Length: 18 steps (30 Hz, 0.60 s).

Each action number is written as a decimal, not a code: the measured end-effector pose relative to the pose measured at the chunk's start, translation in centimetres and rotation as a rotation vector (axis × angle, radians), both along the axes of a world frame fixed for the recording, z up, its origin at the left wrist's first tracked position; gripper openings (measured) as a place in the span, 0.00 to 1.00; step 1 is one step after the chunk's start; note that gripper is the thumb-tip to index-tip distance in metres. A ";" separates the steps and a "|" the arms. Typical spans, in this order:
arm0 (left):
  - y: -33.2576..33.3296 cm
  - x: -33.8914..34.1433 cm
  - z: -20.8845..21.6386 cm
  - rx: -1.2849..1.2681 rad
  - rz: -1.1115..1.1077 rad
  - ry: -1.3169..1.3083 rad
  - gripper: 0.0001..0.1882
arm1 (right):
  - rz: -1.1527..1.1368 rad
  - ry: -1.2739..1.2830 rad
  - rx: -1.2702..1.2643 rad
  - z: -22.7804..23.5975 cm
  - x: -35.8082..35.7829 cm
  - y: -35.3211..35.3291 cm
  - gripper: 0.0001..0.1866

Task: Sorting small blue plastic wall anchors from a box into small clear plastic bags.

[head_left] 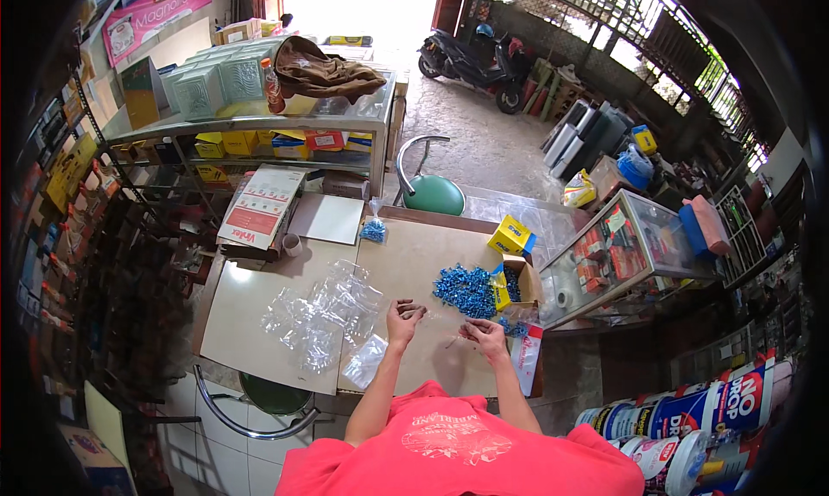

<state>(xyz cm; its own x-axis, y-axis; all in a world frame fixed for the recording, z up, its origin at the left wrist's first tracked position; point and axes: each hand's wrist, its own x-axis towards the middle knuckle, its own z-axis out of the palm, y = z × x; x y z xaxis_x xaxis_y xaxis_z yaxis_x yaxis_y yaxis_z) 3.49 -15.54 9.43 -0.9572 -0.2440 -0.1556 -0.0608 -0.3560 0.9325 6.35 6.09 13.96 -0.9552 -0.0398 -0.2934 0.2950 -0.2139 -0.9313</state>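
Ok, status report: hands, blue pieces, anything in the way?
Left hand, right hand over table, grips unclear. Blue pieces heaped beside open box. Clear bags leftward, seemingly not blocking.

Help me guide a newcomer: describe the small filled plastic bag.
Start at the tan tabletop. At its far edge, just right of the flat white panel, sits a small clear plastic bag. Unlike the seemingly empty plastic bags spread nearer, it holds bright blue pieces.

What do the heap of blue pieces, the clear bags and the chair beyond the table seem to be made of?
Blue pieces: perhaps metal or glossy plastic; glinting, but too small to tell.
Clear bags: thin, shiny plastic film, see-through and crinkled.
Chair: green seat likely smooth vinyl, softly shiny; curved frame probably chromed metal, from its bright highlights.
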 end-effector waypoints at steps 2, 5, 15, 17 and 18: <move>0.9 -0.7 -0.7 0.004 -0.018 0.026 0.22 | 0.025 0.009 0.029 -0.5 -1.0 1.4 0.11; 2.7 -1.3 -0.3 -0.022 -0.108 -0.038 0.23 | 0.031 0.017 0.062 -0.6 -1.8 2.9 0.08; 7.0 -0.8 0.6 0.084 -0.392 -0.025 0.25 | 0.071 0.020 -0.271 0.3 -2.6 4.8 0.11; 7.3 -0.8 0.8 0.063 -0.375 -0.005 0.26 | 0.114 0.029 -0.223 -0.2 -3.2 5.3 0.13; 7.8 -0.8 1.3 0.050 -0.376 0.017 0.27 | 0.140 0.041 -0.166 -0.3 -3.4 5.8 0.16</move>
<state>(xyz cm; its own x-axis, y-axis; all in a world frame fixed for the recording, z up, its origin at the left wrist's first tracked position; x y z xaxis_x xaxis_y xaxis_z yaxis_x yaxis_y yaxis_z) 2.68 -7.78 10.75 -0.9810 0.1323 -0.1418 -0.1806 -0.3569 0.9165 2.93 11.93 13.62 -0.9478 -0.2173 -0.2332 0.2955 -0.3247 -0.8985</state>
